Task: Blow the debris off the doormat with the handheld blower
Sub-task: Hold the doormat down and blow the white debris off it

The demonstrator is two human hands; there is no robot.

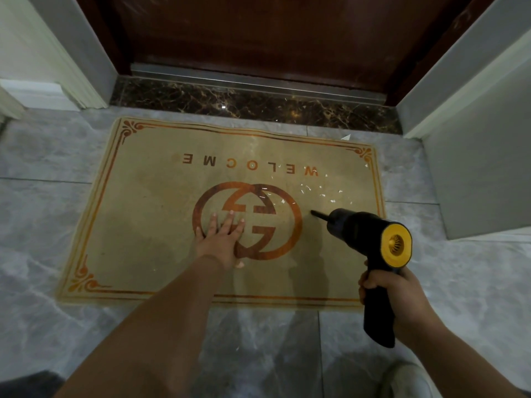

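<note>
Both bare forearms reached forward from the bottom of the view over the grey marbled tile floor [43, 202]. Curled around the black grip, the right hand [393, 294] held the black handheld blower with a yellow rear cap [370, 239], its thin black nozzle pointing ahead and to the left, low over the mat. Flat on its palm with straight, spread fingers, the left hand [222, 239] pressed on the tan rectangular doormat with an orange border, an orange interlocked-ring emblem and the word WELCOME [149, 196], resting on the emblem's left ring. Small white scraps of debris [321, 193] lay scattered on the mat just beyond the nozzle, ahead of the right hand, and a few more sat farther off on the dark veined marble threshold [201, 96] before the dark brown wooden door [258, 33].
</note>
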